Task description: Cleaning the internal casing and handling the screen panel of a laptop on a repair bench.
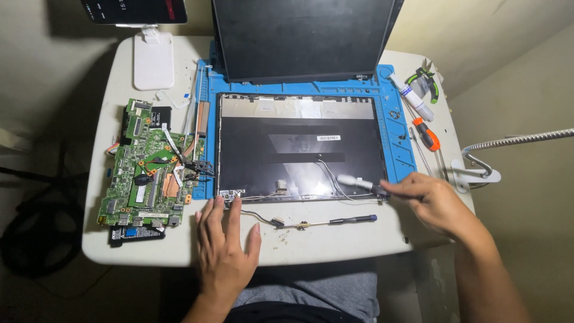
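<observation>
The right hand (431, 200) has its fingers closed around a small tool (359, 183) with a dark grip and a pale, blurred tip. The tip lies over the lower right corner of the lid shell (299, 146). The left hand (224, 239) rests flat on the table (335, 239), fingers spread, and the fingertips (230, 203) touch the shell's lower left hinge.

The shell is a dark, empty laptop lid with foil tape along its top and thin cables at its lower edge. It lies on a blue mat (391, 119). One screen panel (299, 36) leans behind it.

I count one green board (152, 167) at the left, two screwdrivers (one black (341, 221) in front of the shell, one orange (427, 134) at the right), one tube (412, 97) and one white stand (153, 60).

The front edge of the table is near both wrists. Some free table lies between the hands.
</observation>
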